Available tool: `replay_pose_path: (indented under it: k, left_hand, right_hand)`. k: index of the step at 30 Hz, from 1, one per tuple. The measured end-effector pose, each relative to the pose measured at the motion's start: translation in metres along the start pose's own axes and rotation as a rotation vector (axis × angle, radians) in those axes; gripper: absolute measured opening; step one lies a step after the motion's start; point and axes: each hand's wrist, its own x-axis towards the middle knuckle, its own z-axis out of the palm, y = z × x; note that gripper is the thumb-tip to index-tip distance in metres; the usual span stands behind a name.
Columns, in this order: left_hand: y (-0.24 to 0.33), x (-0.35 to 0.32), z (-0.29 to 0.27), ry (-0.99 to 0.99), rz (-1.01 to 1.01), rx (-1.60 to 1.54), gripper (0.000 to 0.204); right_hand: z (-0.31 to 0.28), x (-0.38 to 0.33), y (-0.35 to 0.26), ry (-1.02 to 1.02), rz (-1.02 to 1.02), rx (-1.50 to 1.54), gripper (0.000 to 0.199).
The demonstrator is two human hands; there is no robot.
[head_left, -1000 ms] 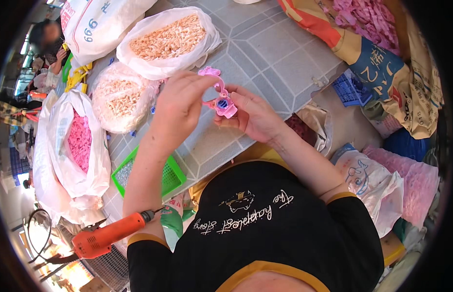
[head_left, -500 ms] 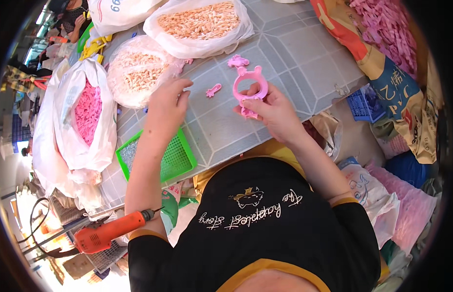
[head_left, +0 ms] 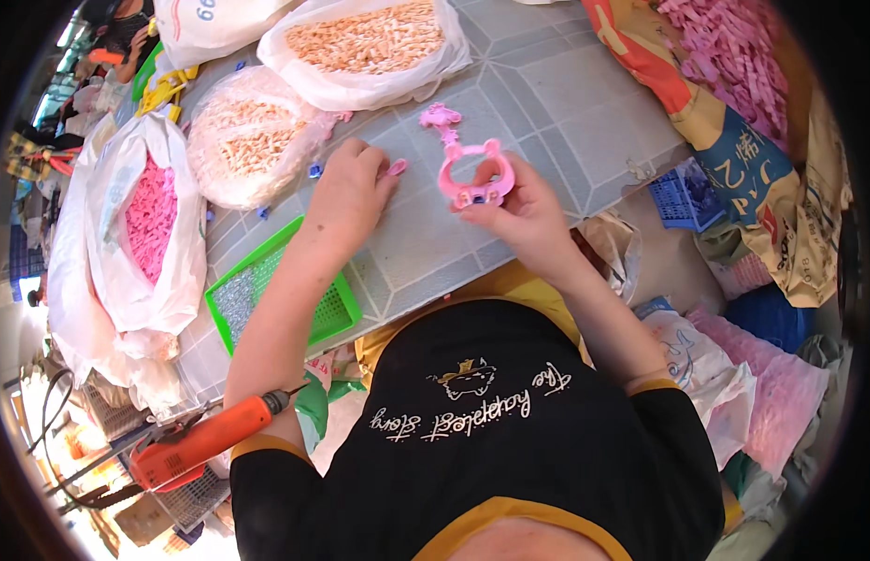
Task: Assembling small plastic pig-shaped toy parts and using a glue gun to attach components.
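My right hand [head_left: 528, 220] grips a pink plastic ring frame [head_left: 443, 176] with two round ears; a lower crosspiece with small round details sits by my thumb. On the grey tabletop, the thumb and fingers of my left hand [head_left: 349, 196] close around a small pink plastic piece [head_left: 397, 167], one end of which shows past the fingertips. Beyond the ring lies another pink moulded part [head_left: 440, 116], partly overlapped in view by the ring's top.
A green tray [head_left: 346, 316] of small metal bits lies under my left forearm. Bags of peach pieces [head_left: 365, 39] and a bag of pink pieces [head_left: 153, 220] stand far and left. An orange power screwdriver [head_left: 206, 444] is beside my left elbow. A blue basket [head_left: 685, 194] sits right of the table.
My left hand has come right and down onto the small pink piece. My right hand has tilted the ring, so its lower crosspiece shows more. The whole view has shifted slightly.
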Motion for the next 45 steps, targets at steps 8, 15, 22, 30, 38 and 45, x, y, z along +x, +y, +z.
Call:
replay_pose_path:
  k: [8, 15, 22, 30, 38, 45]
  left_hand:
    - [0.018, 0.009, -0.006, -0.029, -0.097, -0.117, 0.015]
    - [0.065, -0.014, -0.032, 0.048, -0.033, -0.675, 0.016]
    - [0.078, -0.021, -0.032, 0.149, 0.036, -0.728, 0.014]
    - [0.071, -0.018, -0.043, 0.057, 0.149, -0.587, 0.015]
    - [0.072, -0.005, -0.056, -0.111, 0.157, -0.531, 0.012]
    - [0.046, 0.031, -0.008, 0.091, 0.029, -0.452, 0.023]
  right_hand:
    - [-0.010, -0.008, -0.002, -0.003, -0.292, -0.260, 0.040]
    - [-0.015, -0.006, -0.007, -0.121, -1.018, -0.833, 0.034]
    - [-0.007, -0.011, -0.017, -0.212, -1.149, -0.922, 0.040]
    - [-0.001, -0.010, -0.026, -0.248, -1.146, -1.015, 0.035]
    - [0.003, -0.013, -0.029, -0.217, -1.068, -1.103, 0.034]
    - [-0.002, -0.028, -0.025, -0.053, -0.136, -0.277, 0.051]
